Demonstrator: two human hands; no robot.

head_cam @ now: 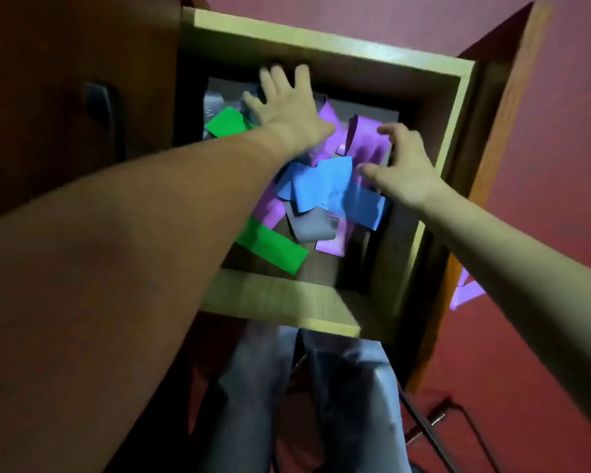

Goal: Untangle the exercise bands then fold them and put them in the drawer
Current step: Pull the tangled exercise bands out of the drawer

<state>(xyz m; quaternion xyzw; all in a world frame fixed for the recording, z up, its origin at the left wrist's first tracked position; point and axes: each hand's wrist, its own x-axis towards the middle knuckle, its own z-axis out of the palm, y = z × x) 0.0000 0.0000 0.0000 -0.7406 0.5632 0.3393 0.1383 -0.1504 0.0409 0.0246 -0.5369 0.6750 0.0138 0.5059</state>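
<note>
A light wooden drawer (280, 302) is pulled out below me. Inside lies a loose pile of flat exercise bands: a blue band (331, 186) on top, purple bands (365, 138) under and beside it, a green band (273, 249) at the near left with another green piece (226, 122) at the far left, and a grey band (309, 227). My left hand (287, 104) is spread flat over the far left of the pile, fingers apart. My right hand (403, 169) hovers at the pile's right side, fingers curled loosely apart, holding nothing.
A dark wooden cabinet side with a black handle (99, 107) stands to the left. The floor is red (543, 165). A purple band piece (466, 291) lies on the floor right of the drawer. My jeans-clad legs (321, 404) are below, with black cables (440, 421) nearby.
</note>
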